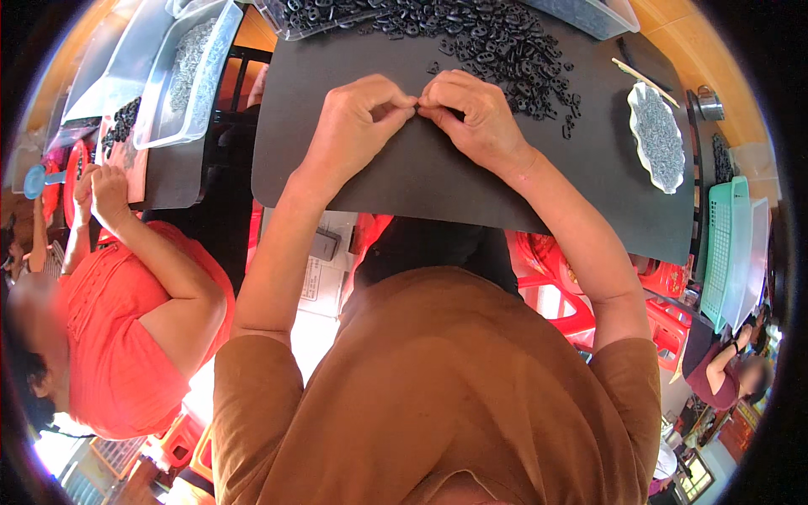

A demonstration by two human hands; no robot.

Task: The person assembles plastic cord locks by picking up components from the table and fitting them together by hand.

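1) L hand [353, 114] closed to a pinch, thumb to forefinger, other fingers curled, above the dark table [606, 160]
2) R hand [480, 114] pinched the same way, its tips up against L hand's, or v. nearly; can't tell which
3) Whatever's btwn the tips is too small & hidden to make out from here
4) Big heap of black pieces [497, 50] just beyond R hand, spilling round to its right, w/ a few strays at the edge
5) Clear tray [273, 18] w/ more black pieces, beyond L hand & a bit left
6) Clear tub [619, 17] beyond R hand, off to the right
7) White wavy-edged dish [634, 126] well right of R hand, full of tiny grey bits [659, 139]; thin stick [644, 82] just past it
8) Metal cup [711, 103] & green basket [725, 252] even further right of R hand
9) Well left of L hand, co-worker in red top [126, 328], nr a clear bin [177, 124] of silvery bits
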